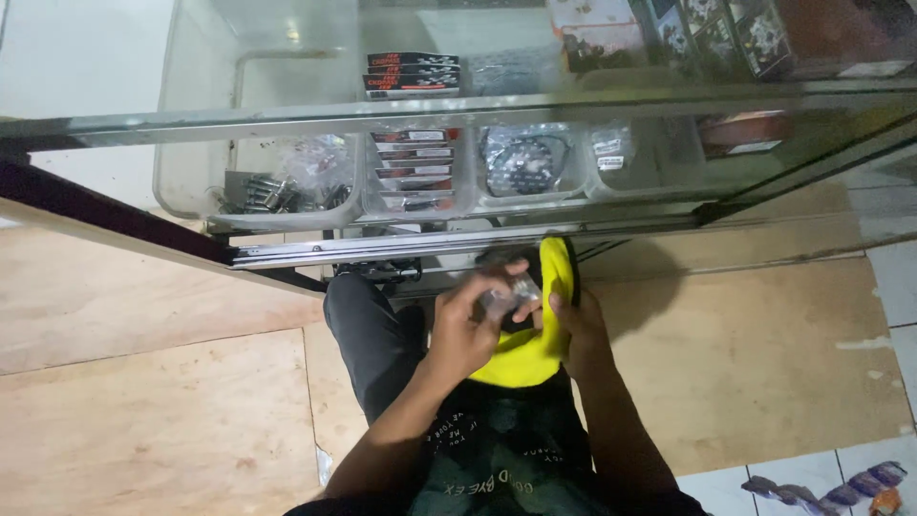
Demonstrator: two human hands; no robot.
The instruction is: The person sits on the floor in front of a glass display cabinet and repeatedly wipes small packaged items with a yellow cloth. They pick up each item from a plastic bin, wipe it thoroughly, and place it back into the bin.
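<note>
Plywood floor (172,401), bare and pale, with white tile at its right edge; ahead of me, one glass display case (478,105) holding clear plastic bins (287,186) of small metal parts, stacked flat cartons and bagged chain-like goods. Item in hand: one small clear plastic packet (506,294) of greyish metal parts, held just below the case's sliding rail (382,248), over my lap. Handling, as I judge it: light, crinkly and slippery film around hard, loose contents; best taken by the edges rather than the middle. Second item: yellow cloth (540,330), soft and limp, draped down from my right hand. Left hand (468,330): fingers curled, pinching the packet's near side. Right hand (573,320): closed around the cloth, thumb touching the packet. Hands together, meeting on the packet.
</note>
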